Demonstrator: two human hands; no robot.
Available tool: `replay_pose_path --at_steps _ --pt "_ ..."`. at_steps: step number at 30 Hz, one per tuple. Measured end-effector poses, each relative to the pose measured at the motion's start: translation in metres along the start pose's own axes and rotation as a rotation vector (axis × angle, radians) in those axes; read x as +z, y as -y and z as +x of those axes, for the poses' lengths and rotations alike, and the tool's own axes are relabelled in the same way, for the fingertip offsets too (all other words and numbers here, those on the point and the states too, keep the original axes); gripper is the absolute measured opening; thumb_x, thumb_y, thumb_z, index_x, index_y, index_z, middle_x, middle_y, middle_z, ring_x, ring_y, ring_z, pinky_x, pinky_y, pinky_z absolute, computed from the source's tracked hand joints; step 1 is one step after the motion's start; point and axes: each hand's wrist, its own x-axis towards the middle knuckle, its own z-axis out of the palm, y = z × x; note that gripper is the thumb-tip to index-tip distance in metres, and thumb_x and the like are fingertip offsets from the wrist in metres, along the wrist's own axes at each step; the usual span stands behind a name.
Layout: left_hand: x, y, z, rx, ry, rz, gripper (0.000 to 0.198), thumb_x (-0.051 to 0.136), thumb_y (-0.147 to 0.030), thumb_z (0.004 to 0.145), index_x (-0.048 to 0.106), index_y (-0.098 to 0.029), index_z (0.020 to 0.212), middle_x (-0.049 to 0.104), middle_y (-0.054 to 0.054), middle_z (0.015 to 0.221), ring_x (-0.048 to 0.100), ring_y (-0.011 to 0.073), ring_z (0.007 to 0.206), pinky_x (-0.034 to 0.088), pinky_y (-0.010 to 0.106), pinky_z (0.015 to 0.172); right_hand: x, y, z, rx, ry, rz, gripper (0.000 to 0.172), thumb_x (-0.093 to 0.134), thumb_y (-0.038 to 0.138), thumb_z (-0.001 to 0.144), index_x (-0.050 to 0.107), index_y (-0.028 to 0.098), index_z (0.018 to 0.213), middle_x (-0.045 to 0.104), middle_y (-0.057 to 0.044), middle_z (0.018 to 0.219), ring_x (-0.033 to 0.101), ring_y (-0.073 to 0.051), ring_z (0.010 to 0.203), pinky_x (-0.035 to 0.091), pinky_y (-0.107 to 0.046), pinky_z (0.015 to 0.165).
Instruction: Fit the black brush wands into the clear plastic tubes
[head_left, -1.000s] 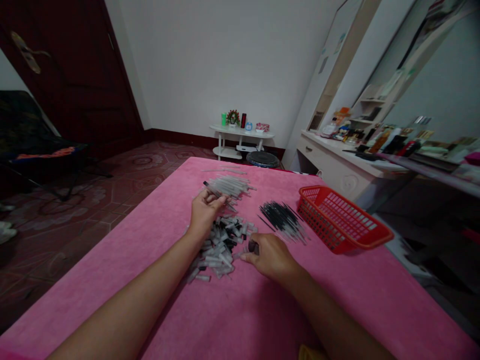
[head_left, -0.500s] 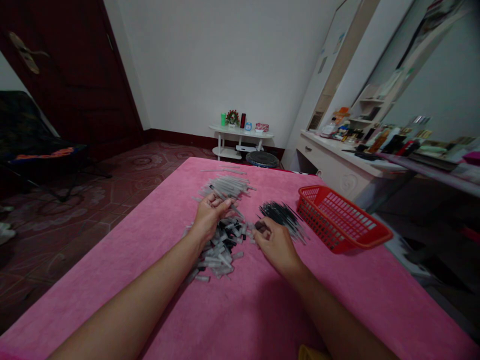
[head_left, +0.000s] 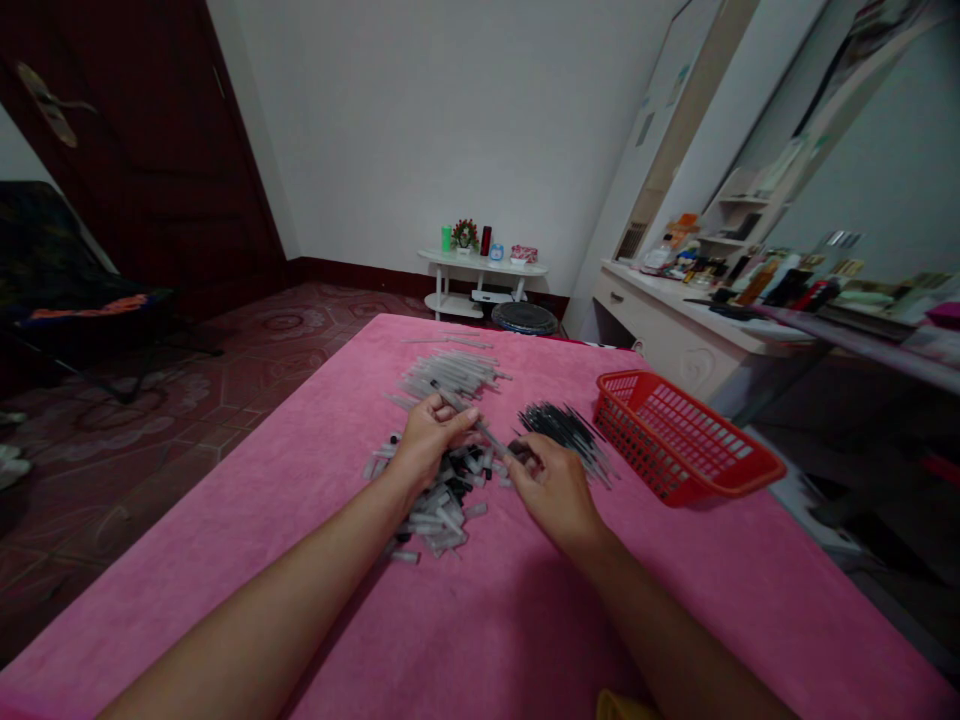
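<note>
A slim pale pen barrel (head_left: 491, 438) with a dark far end slants between my two hands. My left hand (head_left: 433, 440) is closed on its upper part, thumb pressed along it. At its near right end, the bent fingers of my right hand (head_left: 551, 480) are pinched together; any small part inside them is hidden. Beneath my left hand spreads a heap of translucent and black pen caps (head_left: 442, 520). Just beyond it lies a pile of clear pen barrels (head_left: 454, 372). Thin dark pen refills (head_left: 566, 432) lie bunched beyond my right hand.
A red plastic basket (head_left: 686, 435) stands on the right of the pink cloth (head_left: 480, 620). Something yellow (head_left: 622, 706) shows at the near edge. Behind are a small white table (head_left: 484, 264) and, to the right, a dresser (head_left: 675, 310) crowded with bottles.
My left hand has moved slightly right and lower, bringing the pen barrel's near end to my right fingertips. My right hand has barely moved.
</note>
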Motion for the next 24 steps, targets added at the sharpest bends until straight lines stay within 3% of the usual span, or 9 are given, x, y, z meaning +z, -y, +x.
replay_pose_path --at_steps 7,15,20,24 --pt "0.0066 0.0031 -0.0027 -0.043 -0.064 -0.096 0.048 0.087 -0.028 0.046 0.054 -0.014 0.077 0.060 -0.005 0.063 0.061 0.0098 0.058 0.058 0.027 0.061 -0.0052 0.0009 -0.0017 -0.095 -0.053 -0.079 0.013 0.050 0.022 0.085 0.062 0.018 0.084 0.063 -0.005 0.078 0.054 -0.015 0.068 0.038 -0.024 0.062" --pt "0.0043 0.0060 -0.0048 -0.038 0.024 -0.087 0.046 0.087 -0.026 0.048 0.049 -0.014 0.072 0.061 -0.004 0.060 0.064 0.0132 0.058 0.058 0.029 0.060 -0.0102 0.0021 -0.0025 -0.102 -0.024 -0.080 0.016 0.046 0.019 0.085 0.062 0.017 0.083 0.063 -0.006 0.078 0.057 -0.018 0.074 0.038 -0.027 0.068" --pt "0.0055 0.0039 -0.0086 -0.010 0.076 -0.089 0.047 0.085 -0.026 0.053 0.046 -0.016 0.076 0.064 -0.002 0.065 0.068 0.0181 0.066 0.058 0.030 0.061 -0.0066 -0.0007 -0.0011 0.080 0.029 0.194 0.015 0.049 0.023 0.081 0.061 0.018 0.075 0.060 -0.003 0.070 0.053 -0.015 0.066 0.037 -0.025 0.059" --pt "0.0047 0.0035 -0.0104 0.046 0.139 -0.053 0.045 0.083 -0.026 0.056 0.044 -0.016 0.078 0.066 0.000 0.072 0.069 0.0201 0.069 0.058 0.029 0.059 -0.0079 -0.0043 0.0018 0.373 0.194 0.628 0.018 0.055 0.032 0.075 0.057 0.016 0.068 0.048 0.003 0.054 0.036 -0.008 0.043 0.024 -0.022 0.042"
